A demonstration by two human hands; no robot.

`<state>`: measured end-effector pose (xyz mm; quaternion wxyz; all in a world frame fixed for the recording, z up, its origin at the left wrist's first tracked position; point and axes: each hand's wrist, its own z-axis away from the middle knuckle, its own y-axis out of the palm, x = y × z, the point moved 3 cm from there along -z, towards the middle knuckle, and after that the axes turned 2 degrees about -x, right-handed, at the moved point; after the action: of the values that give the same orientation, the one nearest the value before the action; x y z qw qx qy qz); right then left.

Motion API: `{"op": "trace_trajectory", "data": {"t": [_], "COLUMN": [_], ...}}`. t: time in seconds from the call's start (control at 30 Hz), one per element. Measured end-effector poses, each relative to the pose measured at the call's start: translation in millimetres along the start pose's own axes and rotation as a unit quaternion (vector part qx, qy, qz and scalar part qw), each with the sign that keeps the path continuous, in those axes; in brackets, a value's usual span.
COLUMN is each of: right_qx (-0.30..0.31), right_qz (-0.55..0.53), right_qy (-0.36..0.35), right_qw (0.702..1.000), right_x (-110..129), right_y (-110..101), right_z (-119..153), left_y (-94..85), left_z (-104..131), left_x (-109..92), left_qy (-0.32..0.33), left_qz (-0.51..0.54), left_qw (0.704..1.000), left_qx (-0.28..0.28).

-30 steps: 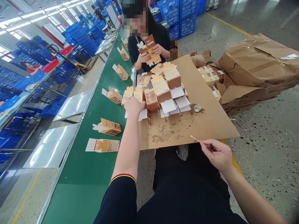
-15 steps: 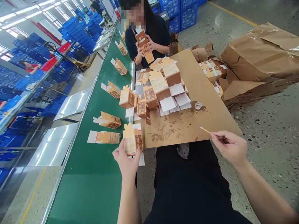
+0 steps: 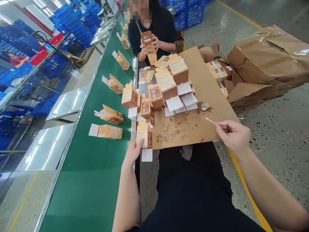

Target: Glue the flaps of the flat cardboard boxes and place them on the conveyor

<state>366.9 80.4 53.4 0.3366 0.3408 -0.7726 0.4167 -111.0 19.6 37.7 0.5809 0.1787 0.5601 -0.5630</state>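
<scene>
My left hand [image 3: 133, 150] grips a small tan-and-brown carton [image 3: 142, 135] by its lower end, at the seam between the green surface and the cardboard sheet. A white flap sticks out below this carton. Between the thumb and fingers of my right hand [image 3: 233, 135] is a cotton swab [image 3: 210, 120], its white tip pointing left over the cardboard sheet [image 3: 190, 132]. A small clear round dish [image 3: 204, 106] sits on the sheet among dark wet spots. Beyond my left hand is a pile of similar cartons [image 3: 166, 84], several with white flaps open.
Along the green conveyor belt [image 3: 94, 167] lie several open cartons [image 3: 110, 131] in a row. A co-worker [image 3: 159, 30] across the sheet holds another carton [image 3: 149, 45]. To the right stands a large brown paper-wrapped bundle [image 3: 270, 61]. Blue crates [image 3: 195, 14] are stacked behind.
My left hand has moved right and slightly up with the carton, toward the pile. My right hand, still pinching the swab, has shifted slightly up and left.
</scene>
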Motion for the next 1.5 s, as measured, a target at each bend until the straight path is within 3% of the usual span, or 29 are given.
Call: {"op": "trace_trajectory", "data": {"t": [0.1,0.23,0.3,0.43,0.53,0.63,0.73,0.83,0.93,1.07,1.2,1.33,1.5], "right_qx": [0.022,0.138,0.191,0.241,0.235,0.179,0.158,0.222,0.256,0.265,0.262,0.277,0.240], "right_qz": [0.089,0.196,0.249,0.315,0.309,0.224,0.070,-0.059,-0.083,-0.039,-0.032,-0.081,-0.123], "right_qy": [0.021,0.044,0.043,0.025,0.021,0.015,-0.029,-0.082,-0.106,-0.136,-0.151,-0.171,-0.107], "right_qw": [0.996,0.970,0.948,0.918,0.921,0.958,0.985,0.970,0.957,0.954,0.953,0.942,0.957], "right_x": [1,5,5,2,-4,-1,18,45,61,59,55,63,60], "right_y": [2,18,29,43,40,33,43,78,117,149,155,145,111], "right_z": [-28,-72,-90,-111,-112,-86,-27,42,85,98,99,108,114], "left_y": [-3.5,-19.4,-18.1,18.4,56.2,78.5,84.4,82.7,80.8,80.0,81.5,87.9,95.1], "left_z": [14,38,43,38,27,21,23,25,26,27,30,33,41], "left_x": [11,16,11,-3,-6,-2,3,6,4,-2,-5,-4,0], "left_qy": [-0.006,0.007,0.037,0.091,0.100,0.103,0.099,0.100,0.114,0.124,0.123,0.132,0.136], "left_qz": [0.097,0.251,0.293,0.318,0.311,0.274,0.206,0.167,0.173,0.160,0.156,0.119,0.057], "left_qw": [0.995,0.967,0.954,0.943,0.944,0.955,0.972,0.979,0.976,0.978,0.978,0.981,0.985], "left_qx": [-0.008,-0.042,-0.051,-0.048,-0.038,-0.055,-0.053,-0.058,-0.062,-0.050,-0.058,-0.079,-0.091]}}
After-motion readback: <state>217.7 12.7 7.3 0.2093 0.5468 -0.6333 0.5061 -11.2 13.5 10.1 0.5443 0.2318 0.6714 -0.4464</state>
